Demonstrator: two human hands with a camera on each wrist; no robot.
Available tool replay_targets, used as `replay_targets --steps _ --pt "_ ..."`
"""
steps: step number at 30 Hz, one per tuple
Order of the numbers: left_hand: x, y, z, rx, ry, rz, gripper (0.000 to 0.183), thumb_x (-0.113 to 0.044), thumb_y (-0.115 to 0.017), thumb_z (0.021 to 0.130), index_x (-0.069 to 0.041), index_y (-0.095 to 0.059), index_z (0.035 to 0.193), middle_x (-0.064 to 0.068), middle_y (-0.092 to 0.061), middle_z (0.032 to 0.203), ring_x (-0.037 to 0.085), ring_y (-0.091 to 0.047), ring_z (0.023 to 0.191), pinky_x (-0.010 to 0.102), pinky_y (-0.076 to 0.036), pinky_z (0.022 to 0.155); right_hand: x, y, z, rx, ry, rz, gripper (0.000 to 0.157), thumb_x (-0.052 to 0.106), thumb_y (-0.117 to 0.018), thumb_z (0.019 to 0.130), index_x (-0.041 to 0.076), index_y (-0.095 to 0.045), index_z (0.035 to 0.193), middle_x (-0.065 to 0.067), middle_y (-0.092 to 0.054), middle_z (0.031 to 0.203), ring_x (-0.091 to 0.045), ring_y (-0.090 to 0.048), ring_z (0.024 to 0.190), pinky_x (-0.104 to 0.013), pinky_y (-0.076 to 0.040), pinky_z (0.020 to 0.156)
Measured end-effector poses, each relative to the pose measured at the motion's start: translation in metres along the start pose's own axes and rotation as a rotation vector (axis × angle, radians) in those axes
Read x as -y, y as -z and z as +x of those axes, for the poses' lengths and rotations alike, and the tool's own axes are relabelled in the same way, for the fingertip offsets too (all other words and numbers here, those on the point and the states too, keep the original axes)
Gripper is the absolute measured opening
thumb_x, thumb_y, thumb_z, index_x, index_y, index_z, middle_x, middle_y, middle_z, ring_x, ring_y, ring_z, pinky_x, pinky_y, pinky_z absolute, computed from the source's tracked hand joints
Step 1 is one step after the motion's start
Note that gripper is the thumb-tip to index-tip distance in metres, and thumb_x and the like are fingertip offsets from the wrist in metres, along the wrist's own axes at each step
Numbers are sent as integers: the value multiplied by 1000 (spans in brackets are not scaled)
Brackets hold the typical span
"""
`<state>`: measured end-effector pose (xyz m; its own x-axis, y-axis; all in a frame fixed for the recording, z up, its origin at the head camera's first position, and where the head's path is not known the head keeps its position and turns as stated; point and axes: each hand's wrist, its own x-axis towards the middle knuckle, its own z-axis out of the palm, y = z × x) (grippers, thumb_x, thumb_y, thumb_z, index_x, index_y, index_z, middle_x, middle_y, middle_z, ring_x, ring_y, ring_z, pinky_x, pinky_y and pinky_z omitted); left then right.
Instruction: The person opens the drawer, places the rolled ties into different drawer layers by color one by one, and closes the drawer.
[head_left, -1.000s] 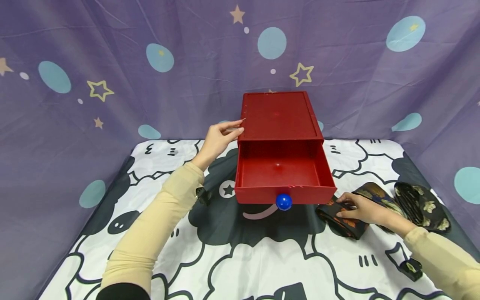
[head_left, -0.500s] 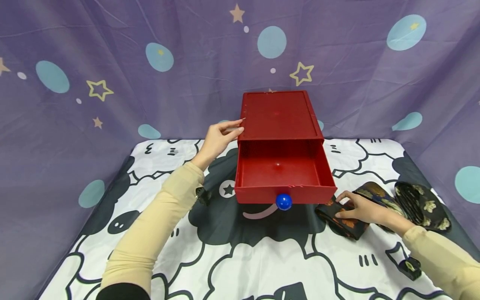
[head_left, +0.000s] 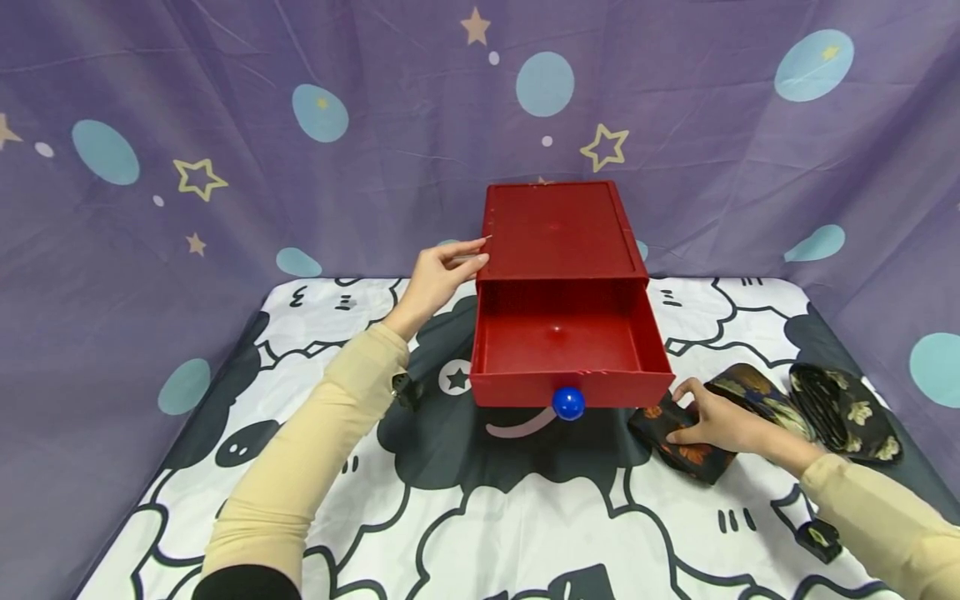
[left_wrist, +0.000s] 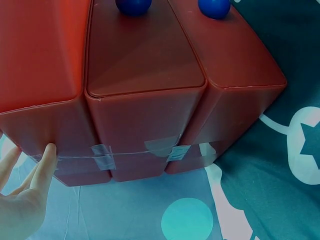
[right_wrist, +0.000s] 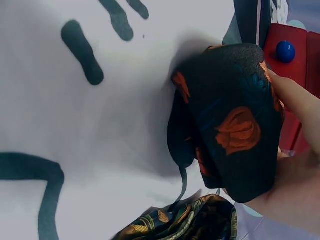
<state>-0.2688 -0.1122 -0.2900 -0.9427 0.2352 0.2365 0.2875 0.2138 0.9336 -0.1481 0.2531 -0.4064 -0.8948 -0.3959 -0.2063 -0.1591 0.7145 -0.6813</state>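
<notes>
A red plastic drawer unit (head_left: 558, 229) stands at the back middle, its top drawer (head_left: 502, 390) pulled out with nothing inside and a blue round knob (head_left: 567, 403) on its front. My left hand (head_left: 438, 275) rests its fingertips against the unit's left side, fingers nearly straight. In the left wrist view the stacked drawer boxes (left_wrist: 145, 120) are joined with clear tape. To the right of the drawer, my right hand (head_left: 723, 421) grips a folded dark cloth with orange flowers (right_wrist: 235, 125) between thumb and fingers. Its folded layers show in the right wrist view.
Behind my right hand lie a folded dark cloth with olive and gold flowers (head_left: 750, 387) and a black cloth with cream flowers (head_left: 843, 412). A cartoon-print cloth (head_left: 525, 533) covers the table. A purple curtain (head_left: 412, 200) hangs behind.
My right hand has shifted slightly left, and the orange-flowered cloth has turned a little with it. The left hand and the drawer have kept their places.
</notes>
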Motion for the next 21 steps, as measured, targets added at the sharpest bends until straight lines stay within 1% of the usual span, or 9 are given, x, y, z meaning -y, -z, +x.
replay_targets --steps 5,8,11,13,16,18,21 --pt "0 0 -1 -5 -7 10 36 -12 -62 84 -3 -57 119 14 -57 115 19 -60 95 25 -51 80 4 0 -1 -23 -47 -35 68 21 -75 69 -9 -30 110 -21 -55 88 -21 -55 71 -32 -48 59" --pt "-1 0 -1 -6 -10 12 36 -11 -62 83 -3 -57 118 14 -57 114 20 -60 95 25 -51 80 5 1 1 -8 -69 -66 73 25 -76 68 -12 -33 115 -23 -56 91 -22 -56 74 -35 -50 61" --pt "-1 0 -1 -5 -11 10 36 -11 -62 83 -2 -57 118 14 -57 114 21 -60 95 26 -51 80 4 4 5 30 -69 -92 71 25 -76 68 -15 -40 114 -19 -58 89 -21 -56 72 -34 -51 61" --pt "-1 0 -1 -5 -10 10 36 -10 -62 83 -2 -57 118 15 -57 114 21 -60 95 26 -51 80 4 5 7 58 -72 -101 68 26 -76 68 -15 -44 113 -14 -60 87 -18 -56 71 -31 -50 60" --pt "-2 0 -1 -3 -7 10 36 -11 -62 83 -2 -57 118 15 -57 115 21 -60 95 26 -51 80 6 5 8 95 -74 -98 64 24 -75 68 -16 -47 109 -9 -60 83 -15 -56 68 -28 -49 59" --pt "-2 0 -1 -4 -7 9 36 -11 -62 83 -2 -57 118 15 -57 114 21 -60 95 26 -51 80 7 5 8 108 -87 -87 61 23 -75 67 -15 -48 108 -7 -60 81 -15 -56 67 -27 -49 58" --pt "-2 0 -1 -3 -9 7 36 -11 -62 83 -2 -57 118 15 -57 114 21 -60 96 25 -51 80 10 4 7 102 -103 -86 60 22 -76 67 -14 -48 106 -6 -60 80 -15 -55 65 -27 -49 57"
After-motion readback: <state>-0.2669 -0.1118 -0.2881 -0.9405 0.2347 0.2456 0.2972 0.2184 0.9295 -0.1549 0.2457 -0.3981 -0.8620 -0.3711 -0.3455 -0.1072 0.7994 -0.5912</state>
